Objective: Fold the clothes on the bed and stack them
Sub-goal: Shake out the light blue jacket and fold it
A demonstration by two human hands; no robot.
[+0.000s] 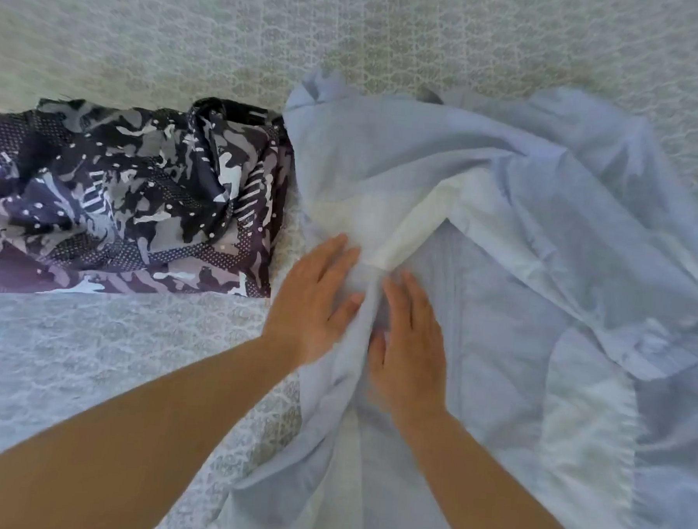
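Rumpled pale-blue shirt (pixel 523 233) spread beside folded dark camouflage-print garment (pixel 132 200) on bed.

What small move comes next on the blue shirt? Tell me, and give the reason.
Probably sweep both hands apart to flatten it. The left hand and right hand lie flat on the light blue shirt, with a raised ridge of cloth bunched between them, and the shirt is rumpled and not yet folded. The patterned garment lies beside it.

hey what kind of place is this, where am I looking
Most likely a bedroom, seen over a bed. A patterned bedspread fills the view, and clothes lie on it: a pale blue shirt under both hands and a dark camouflage-print garment beside it.
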